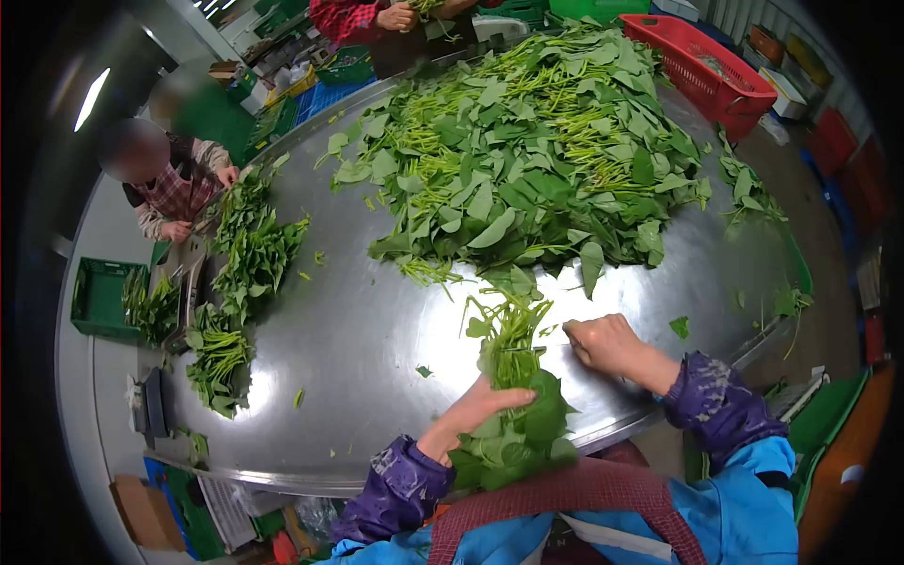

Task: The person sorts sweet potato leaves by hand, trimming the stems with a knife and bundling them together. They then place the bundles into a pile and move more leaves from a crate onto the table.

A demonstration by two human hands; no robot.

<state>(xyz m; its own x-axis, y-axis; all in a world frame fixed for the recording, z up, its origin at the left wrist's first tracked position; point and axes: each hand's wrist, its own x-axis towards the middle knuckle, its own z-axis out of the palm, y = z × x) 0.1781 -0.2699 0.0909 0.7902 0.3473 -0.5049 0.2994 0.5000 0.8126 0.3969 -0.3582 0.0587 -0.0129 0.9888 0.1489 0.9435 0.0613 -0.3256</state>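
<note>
My left hand point(482, 407) is wrapped round a bunch of leafy greens point(513, 363) at the table's near edge. Its pale stems point away from me, and its broad leaves hang toward my apron. A thin dark line crosses the stems just beyond my thumb. To the right of the bunch and apart from it, my right hand point(607, 344) is closed, its fingers curled low over the metal table point(348, 348). I cannot tell whether anything small is inside it. Beyond both hands lies a large heap of the same greens point(527, 151), stems and leaves mixed.
More bunches point(252, 247) line the table's left side, where a co-worker point(188, 184) stands. Another person's hand point(397, 16) holds greens at the far edge. A red basket point(702, 71) sits at the far right. A green crate point(105, 297) stands at left. Stray leaves dot the metal.
</note>
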